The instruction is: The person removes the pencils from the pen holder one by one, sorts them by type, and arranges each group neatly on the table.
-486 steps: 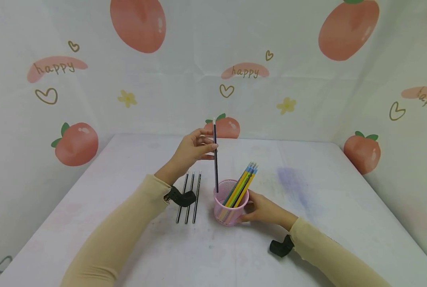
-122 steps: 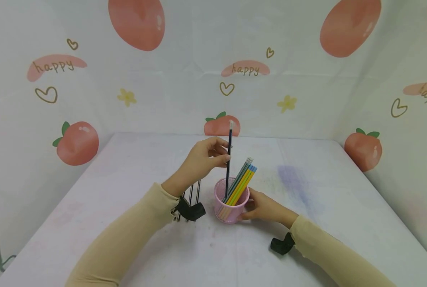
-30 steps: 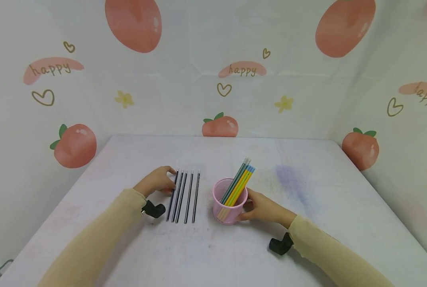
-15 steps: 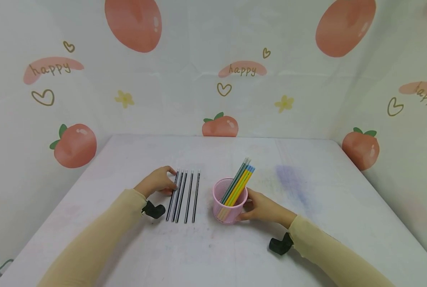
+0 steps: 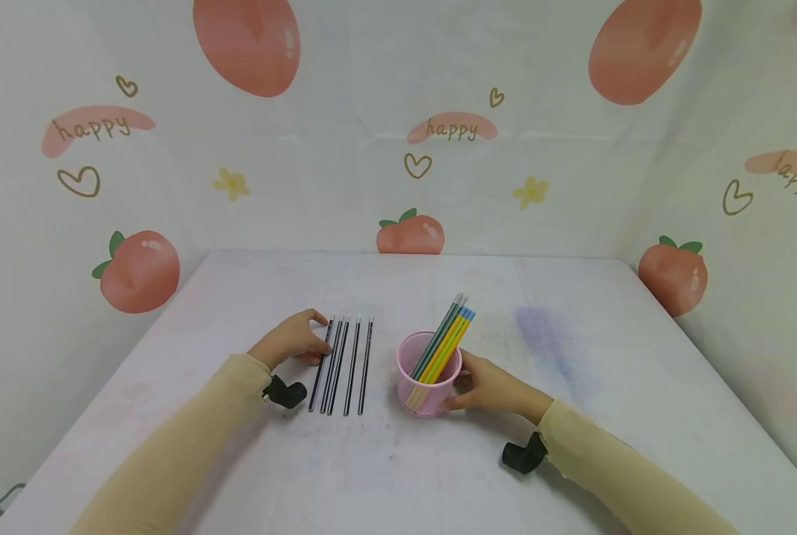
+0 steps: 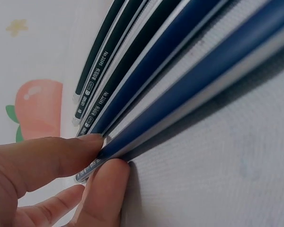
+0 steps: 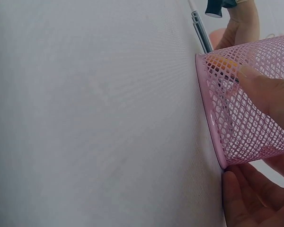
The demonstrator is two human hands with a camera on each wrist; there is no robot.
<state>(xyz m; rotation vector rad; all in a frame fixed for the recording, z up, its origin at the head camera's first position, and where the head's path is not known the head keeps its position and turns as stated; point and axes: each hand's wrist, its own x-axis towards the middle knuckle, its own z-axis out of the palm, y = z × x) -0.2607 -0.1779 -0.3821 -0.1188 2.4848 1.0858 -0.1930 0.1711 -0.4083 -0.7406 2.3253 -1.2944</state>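
Note:
On the table lies a row of several dark pencils (image 5: 352,368) with white-tipped ends. My left hand (image 5: 294,338) is at the leftmost pencil (image 5: 321,365); in the left wrist view its thumb (image 6: 52,158) and a finger pinch this pencil near one end. A pink mesh pencil cup (image 5: 408,379) stands upright to the right of the row. Green and yellow pencils (image 5: 444,348) lean to the right inside it. My right hand (image 5: 488,383) holds the cup from its right side, thumb and fingers around the mesh wall (image 7: 255,123) in the right wrist view.
Both wrists carry small black cameras, the left one (image 5: 286,391) close to the pencil row. The white tabletop (image 5: 392,475) has a purple smudge (image 5: 546,338) at right. A fruit-printed cloth (image 5: 345,171) hangs behind and at the sides.
Seconds ago my left hand held a dark pencil over the cup; now it is down at the row, which shows more pencils than at first. My right hand stays at the cup. The last second is nearly still.

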